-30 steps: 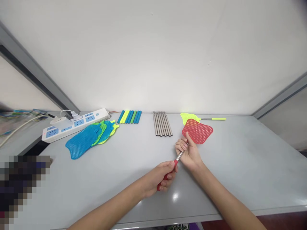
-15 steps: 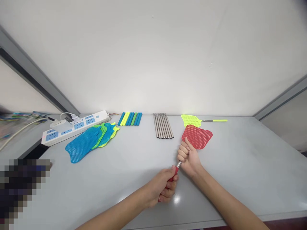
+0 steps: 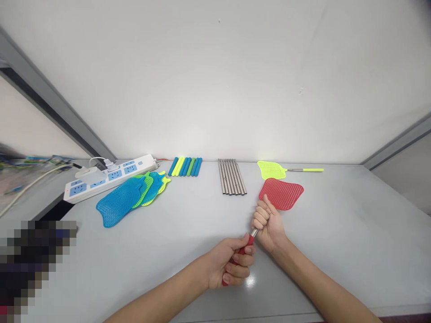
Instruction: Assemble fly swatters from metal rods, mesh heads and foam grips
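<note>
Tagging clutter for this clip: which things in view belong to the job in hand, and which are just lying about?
Likely part of the job:
red swatter, left hand on its red handle, right hand round its shaft
yellow swatter
stacked mesh heads
coloured grips
metal rods

Probably just lying about:
power strip
white cable
blurred items at far left

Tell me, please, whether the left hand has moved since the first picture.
Yes: the left hand has drawn back slightly, farther from the metal tubes.
</note>
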